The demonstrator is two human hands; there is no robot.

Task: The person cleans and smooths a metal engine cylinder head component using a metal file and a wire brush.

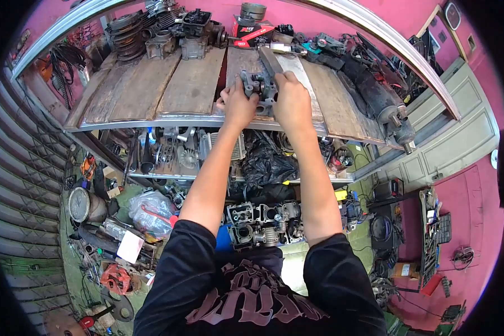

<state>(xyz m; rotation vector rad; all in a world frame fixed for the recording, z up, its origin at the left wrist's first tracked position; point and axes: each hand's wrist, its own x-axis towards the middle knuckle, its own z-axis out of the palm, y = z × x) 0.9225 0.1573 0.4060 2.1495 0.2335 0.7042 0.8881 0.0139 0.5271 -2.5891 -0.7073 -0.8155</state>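
Both my arms reach up to a wooden-plank shelf [168, 89]. Between my hands sits a grey metal engine part [259, 85], resting on the planks near the shelf's front edge. My left hand [238, 103] grips its left side with the fingers curled around it. My right hand [291, 101] clasps its right side, and a flat grey metal piece [270, 60] sticks up behind that hand. Part of the engine part is hidden by my fingers.
Engine cylinders and cases [162, 31] crowd the shelf's back, with a red box [251, 32] and a dark exhaust pipe [375, 98] at right. A lower shelf [173, 175] holds parts and a black bag [266, 162]. More engine blocks [260, 221] lie on the floor.
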